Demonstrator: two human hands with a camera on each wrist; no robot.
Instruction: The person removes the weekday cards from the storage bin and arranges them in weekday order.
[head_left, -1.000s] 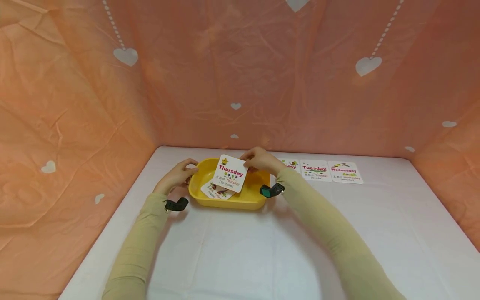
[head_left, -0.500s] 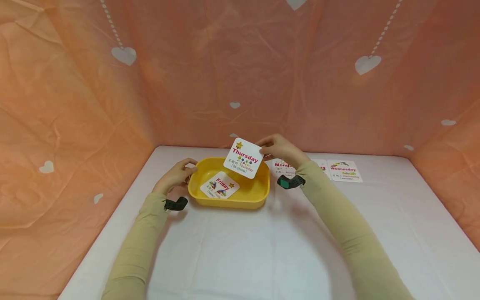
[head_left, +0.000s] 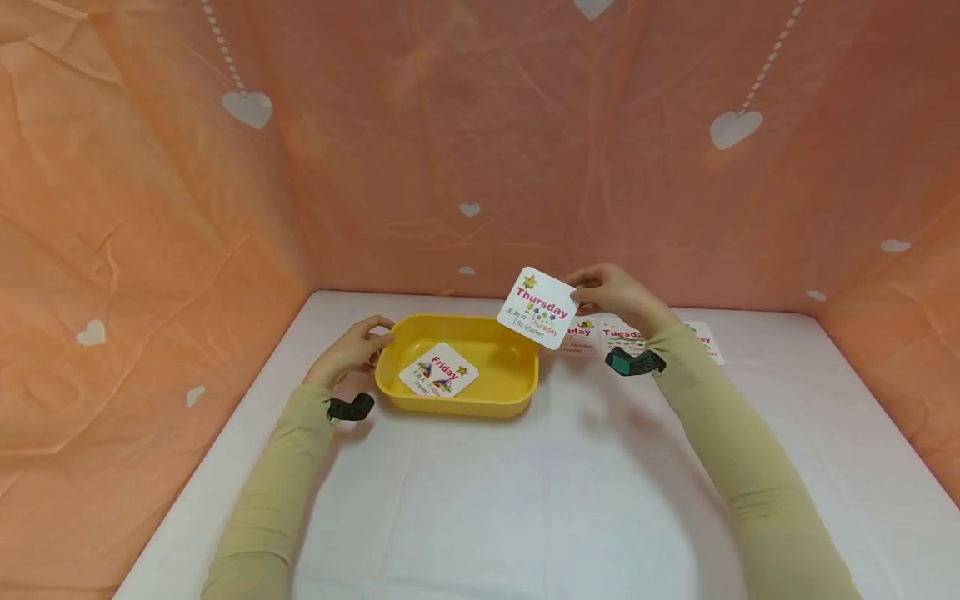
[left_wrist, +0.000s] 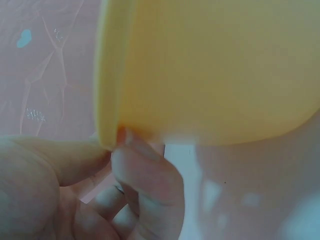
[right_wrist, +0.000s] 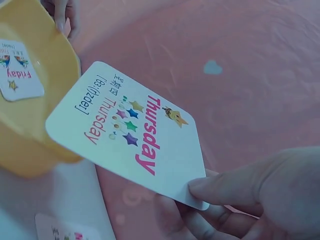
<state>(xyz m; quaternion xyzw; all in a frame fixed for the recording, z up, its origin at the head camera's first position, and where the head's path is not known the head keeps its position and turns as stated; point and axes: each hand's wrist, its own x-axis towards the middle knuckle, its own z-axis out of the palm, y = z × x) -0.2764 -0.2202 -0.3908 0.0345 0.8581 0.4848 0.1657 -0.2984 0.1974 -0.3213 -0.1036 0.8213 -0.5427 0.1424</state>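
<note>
My right hand [head_left: 618, 293] pinches the Thursday card [head_left: 538, 308] by one corner, thumb on its printed face, and holds it up by the right end of the yellow tray [head_left: 457, 407]. In the right wrist view the whole face of the Thursday card [right_wrist: 127, 132] shows, tilted. At the tray's left end my left hand [head_left: 351, 354] grips the rim between thumb and finger, as the left wrist view shows with the rim [left_wrist: 112, 75] close up. Inside the tray lies the Friday card [head_left: 439, 370], face up.
Right of the tray lie the Monday card [head_left: 579, 340], the Tuesday card [head_left: 622, 332] and the Wednesday card [head_left: 708, 340] in a row, partly hidden by the right hand and sleeve. An orange cloth wall [head_left: 480, 167] rises behind the white table [head_left: 480, 500].
My right hand has lifted the Thursday card out of the tray and carried it rightward. The Friday card is now uncovered. My left hand has stayed on the tray's rim.
</note>
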